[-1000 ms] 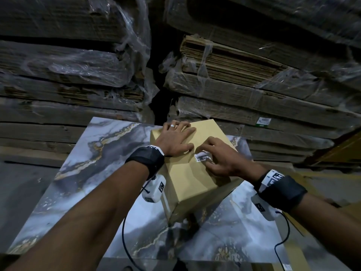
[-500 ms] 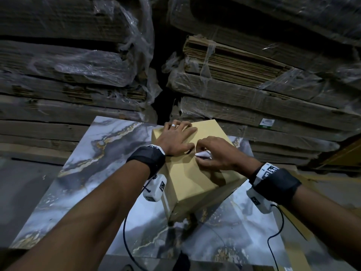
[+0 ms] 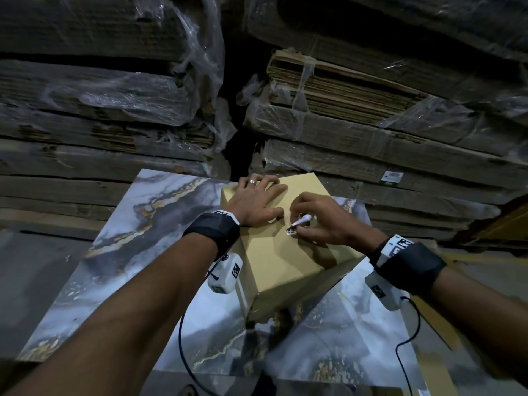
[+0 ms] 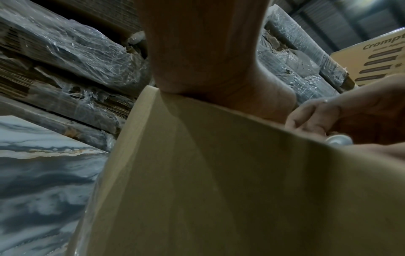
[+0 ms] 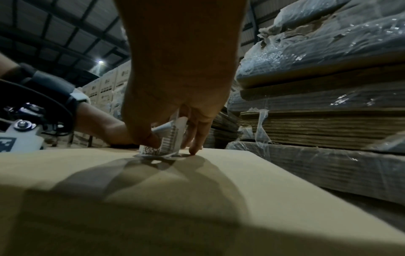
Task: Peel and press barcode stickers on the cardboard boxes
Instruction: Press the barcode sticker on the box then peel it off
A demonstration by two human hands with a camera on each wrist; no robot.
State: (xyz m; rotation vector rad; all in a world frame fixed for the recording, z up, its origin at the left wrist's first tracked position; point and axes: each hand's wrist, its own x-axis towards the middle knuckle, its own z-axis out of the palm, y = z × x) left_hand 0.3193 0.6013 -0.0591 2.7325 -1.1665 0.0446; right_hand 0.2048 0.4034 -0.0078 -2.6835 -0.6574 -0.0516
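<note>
Left hand (image 3: 254,202) flat on cardboard box (image 3: 285,261), right hand (image 3: 323,221) pinching sticker (image 3: 292,230)

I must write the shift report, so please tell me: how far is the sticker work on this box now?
Done: one end of the barcode sticker already lies on top of the cardboard box.
In hand: the right hand pinches the sticker's raised end, with white backing paper curling up, while the left hand lies flat on the box, steadying it.
Left: lay the rest down and press it flat. No other boxes awaiting stickers are visible.
</note>
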